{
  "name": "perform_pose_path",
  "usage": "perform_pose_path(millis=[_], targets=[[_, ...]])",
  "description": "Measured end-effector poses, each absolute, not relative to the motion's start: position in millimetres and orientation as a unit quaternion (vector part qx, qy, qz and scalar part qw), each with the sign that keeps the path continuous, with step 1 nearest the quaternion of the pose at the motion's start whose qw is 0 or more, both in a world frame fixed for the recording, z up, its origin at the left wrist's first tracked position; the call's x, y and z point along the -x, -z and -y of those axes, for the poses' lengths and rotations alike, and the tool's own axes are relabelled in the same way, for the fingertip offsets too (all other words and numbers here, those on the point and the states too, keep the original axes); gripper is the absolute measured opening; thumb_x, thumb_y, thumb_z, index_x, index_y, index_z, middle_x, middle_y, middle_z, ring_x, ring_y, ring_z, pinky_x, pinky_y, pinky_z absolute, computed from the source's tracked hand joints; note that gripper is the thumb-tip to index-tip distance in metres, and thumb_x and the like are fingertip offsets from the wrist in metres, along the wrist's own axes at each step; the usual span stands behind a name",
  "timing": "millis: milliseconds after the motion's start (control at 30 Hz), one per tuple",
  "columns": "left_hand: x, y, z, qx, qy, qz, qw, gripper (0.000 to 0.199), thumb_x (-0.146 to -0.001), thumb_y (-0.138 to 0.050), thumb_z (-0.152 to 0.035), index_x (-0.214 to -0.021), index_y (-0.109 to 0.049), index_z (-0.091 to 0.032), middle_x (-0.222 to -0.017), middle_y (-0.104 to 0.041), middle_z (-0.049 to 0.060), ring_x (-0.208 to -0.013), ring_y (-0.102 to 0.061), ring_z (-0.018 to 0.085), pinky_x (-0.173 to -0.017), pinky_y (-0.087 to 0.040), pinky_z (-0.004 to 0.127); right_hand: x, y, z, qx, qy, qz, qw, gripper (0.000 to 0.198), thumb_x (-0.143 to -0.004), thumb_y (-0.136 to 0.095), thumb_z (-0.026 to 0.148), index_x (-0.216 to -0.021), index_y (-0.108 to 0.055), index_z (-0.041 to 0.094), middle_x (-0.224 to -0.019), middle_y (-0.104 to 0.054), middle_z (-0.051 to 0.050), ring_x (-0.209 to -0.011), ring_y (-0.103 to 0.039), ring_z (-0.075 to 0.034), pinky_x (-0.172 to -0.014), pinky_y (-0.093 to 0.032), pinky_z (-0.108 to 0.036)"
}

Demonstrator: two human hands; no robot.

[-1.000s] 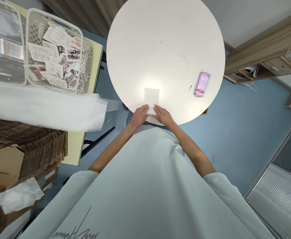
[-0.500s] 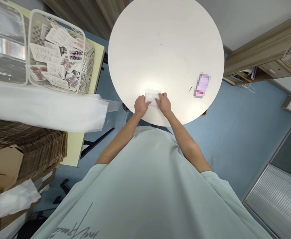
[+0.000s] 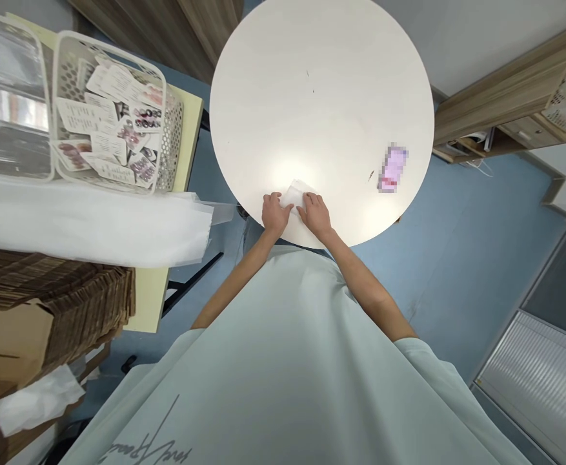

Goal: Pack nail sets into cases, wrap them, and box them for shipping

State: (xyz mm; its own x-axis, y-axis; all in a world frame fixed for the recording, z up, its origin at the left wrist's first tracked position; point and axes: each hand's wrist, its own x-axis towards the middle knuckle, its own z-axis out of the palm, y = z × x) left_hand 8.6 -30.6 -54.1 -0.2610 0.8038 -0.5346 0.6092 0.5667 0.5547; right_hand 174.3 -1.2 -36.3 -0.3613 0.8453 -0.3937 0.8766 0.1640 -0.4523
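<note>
A small white folded packet (image 3: 294, 194), maybe foam sheet or thin wrapping, lies at the near edge of the round white table (image 3: 321, 71). It sits slightly turned, one corner pointing away from me. My left hand (image 3: 275, 214) grips its left side, fingers curled and thumb reaching over the near part. On the right side my right hand (image 3: 317, 214) has its fingers bent over the packet, with the thumb at the near edge. Whatever may be inside the packet is hidden.
A pixelated pink object (image 3: 393, 169) lies on the table's right. To the left, a yellow-topped table (image 3: 150, 300) carries a white basket (image 3: 169, 145) of small printed cards, a roll of white sheeting (image 3: 89, 223) and stacked flat cardboard (image 3: 89, 290). A wooden cabinet (image 3: 495, 123) stands right.
The packet has turned from lying square to sitting askew and come slightly nearer me. Both hands have shifted a little toward my body with it.
</note>
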Motion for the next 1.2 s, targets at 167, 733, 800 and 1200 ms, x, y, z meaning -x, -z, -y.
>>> perform_pose_path(millis=[167,733,800,1200], targets=[[5.3,56.7,34.7,-0.417,-0.127,-0.804,0.404,0.049,-0.101,-0.080,-0.040,-0.142,-0.057,-0.025,-0.138,-0.072,0.016,-0.122,-0.076,0.034,-0.107,-0.062,0.053,-164.8,38.0,-1.3,-0.666,0.347,-0.658,0.052,0.022,-0.112,-0.063,0.038,-0.114,-0.073,0.018,-0.122,-0.078,-0.018,-0.104,-0.074,-0.033,-0.098,-0.064,-0.049],[151.2,38.6,-46.3,-0.475,-0.091,-0.772,0.412,0.012,-0.108,-0.071,-0.031,-0.114,-0.068,-0.021,-0.127,-0.079,0.012,-0.113,-0.074,0.028,-0.102,-0.054,0.041,-4.7,40.8,-42.7,-0.734,0.420,-0.534,-0.009,0.038,-0.109,-0.074,0.038,-0.086,-0.045,0.028,-0.097,-0.068,-0.003,-0.088,-0.063,-0.022,-0.082,-0.048,-0.034],[165.7,37.4,-53.2,-0.476,-0.089,-0.779,0.398,0.013,-0.107,-0.072,-0.029,-0.116,-0.068,-0.021,-0.126,-0.079,0.012,-0.116,-0.073,0.029,-0.102,-0.053,0.041,11.7,42.5,-51.8,-0.727,0.419,-0.543,-0.004,0.035,-0.110,-0.073,0.038,-0.089,-0.048,0.027,-0.100,-0.069,-0.005,-0.092,-0.064,-0.024,-0.086,-0.050,-0.035],[147.7,0.7,-27.7,-0.537,-0.082,-0.755,0.368,0.030,-0.106,-0.056,-0.022,-0.128,-0.076,-0.018,-0.138,-0.075,0.018,-0.123,-0.074,0.032,-0.110,-0.055,0.043,-25.9,5.5,-26.1,-0.667,0.494,-0.557,-0.030,0.010,-0.110,-0.064,0.028,-0.112,-0.071,0.021,-0.125,-0.083,-0.012,-0.116,-0.078,-0.026,-0.102,-0.059,-0.038]])
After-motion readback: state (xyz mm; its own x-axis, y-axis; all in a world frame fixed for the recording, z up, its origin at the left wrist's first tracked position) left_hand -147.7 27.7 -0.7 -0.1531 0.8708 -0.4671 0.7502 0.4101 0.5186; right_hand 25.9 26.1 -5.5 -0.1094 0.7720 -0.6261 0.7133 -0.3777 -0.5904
